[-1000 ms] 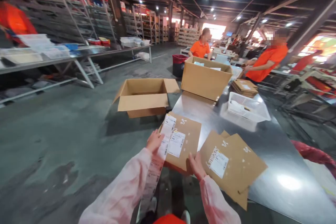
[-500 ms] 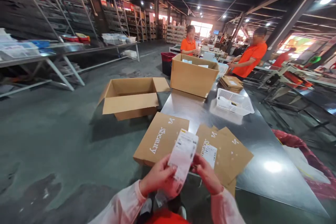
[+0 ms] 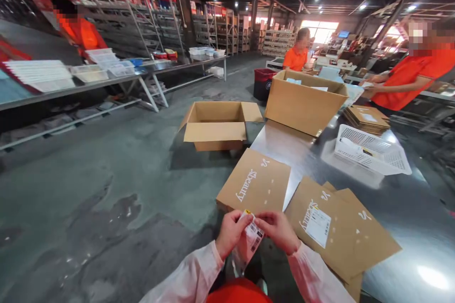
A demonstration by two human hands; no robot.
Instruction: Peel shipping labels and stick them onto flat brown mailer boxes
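Observation:
Both of my hands pinch a strip of shipping labels [image 3: 253,236] just in front of my chest. My left hand [image 3: 231,232] grips its left side and my right hand [image 3: 279,229] grips its right side, fingers closed. The strip hangs down between my pink sleeves. Right behind my hands a flat brown mailer box [image 3: 255,184] with white lettering lies on the steel table [image 3: 419,208], with no label on it. To its right lie two or three overlapping mailers [image 3: 341,227], the top one bearing a white label.
An open carton [image 3: 218,125] stands on the floor by the table's left edge. A larger carton [image 3: 304,102], a white basket [image 3: 371,149] and a stack of flat mailers [image 3: 366,118] sit farther along the table. People in orange shirts work at the far end, right and back left.
My left hand left the labelled mailer and both hands now hold the label strip, lowered toward me. The mailer facing me now shows no label. My view has swung left.

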